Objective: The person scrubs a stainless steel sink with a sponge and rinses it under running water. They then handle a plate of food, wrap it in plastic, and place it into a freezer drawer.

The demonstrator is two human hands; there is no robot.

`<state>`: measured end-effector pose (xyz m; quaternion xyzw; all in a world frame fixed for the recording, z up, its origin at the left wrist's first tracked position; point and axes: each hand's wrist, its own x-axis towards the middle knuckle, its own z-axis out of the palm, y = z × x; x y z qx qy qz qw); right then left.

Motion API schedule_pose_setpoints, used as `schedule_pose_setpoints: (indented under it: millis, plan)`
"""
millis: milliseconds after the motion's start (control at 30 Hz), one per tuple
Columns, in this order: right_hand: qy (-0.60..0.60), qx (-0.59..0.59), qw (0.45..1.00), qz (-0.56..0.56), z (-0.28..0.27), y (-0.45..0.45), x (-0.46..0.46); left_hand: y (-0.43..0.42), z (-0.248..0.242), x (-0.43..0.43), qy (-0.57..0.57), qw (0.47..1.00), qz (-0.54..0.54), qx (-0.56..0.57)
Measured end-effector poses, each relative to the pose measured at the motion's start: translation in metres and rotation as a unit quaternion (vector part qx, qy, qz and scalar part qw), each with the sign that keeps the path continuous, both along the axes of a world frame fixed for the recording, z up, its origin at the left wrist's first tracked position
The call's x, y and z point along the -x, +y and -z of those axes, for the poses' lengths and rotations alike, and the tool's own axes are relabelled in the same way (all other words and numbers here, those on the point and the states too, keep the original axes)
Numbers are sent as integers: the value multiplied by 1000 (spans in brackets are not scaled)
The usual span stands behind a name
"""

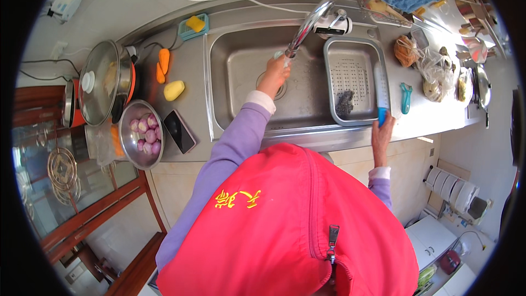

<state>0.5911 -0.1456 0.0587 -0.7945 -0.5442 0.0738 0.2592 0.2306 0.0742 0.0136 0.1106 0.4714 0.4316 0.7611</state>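
Observation:
My left hand (278,72) is raised over the steel sink (242,90), its fingers curled right under the outlet of the chrome tap (306,28). Something small and pale shows at the fingertips; what it is cannot be made out. At the sink's right end, my right hand (383,131) grips the blue handle of a knife (382,116). Its blade points away from me, along the right side of a grey-rimmed draining basket (328,78). Inside that basket lies a steel wool scourer (344,104). A teal peeler (406,98) rests on the counter to the right.
Left of the sink are a peeled potato (174,90), carrots (163,61), a phone (179,131), a steel bowl (124,142) of purple onions and a lidded pot (98,100). A yellow sponge (195,24) sits behind. Bagged vegetables (433,70) stand at right.

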Motion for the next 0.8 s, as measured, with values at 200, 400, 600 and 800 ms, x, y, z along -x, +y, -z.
schedule_pose_setpoints:
  millis: [200, 400, 600, 800]
  plan:
    - [567, 166, 804, -66, -5, 29, 112, 5, 20, 15, -19, 1000, 1, 15]
    - [651, 261, 709, -75, 0, 86, 179, -49, 1, 3, 431, 845, 13, -317]
    - [620, 295, 710, -160, -27, 101, 203, -68, -2, -7, 560, 661, -4, -499]
    - [653, 308, 677, -144, -36, 80, 199, -24, 11, 38, 603, 719, 6, -346]
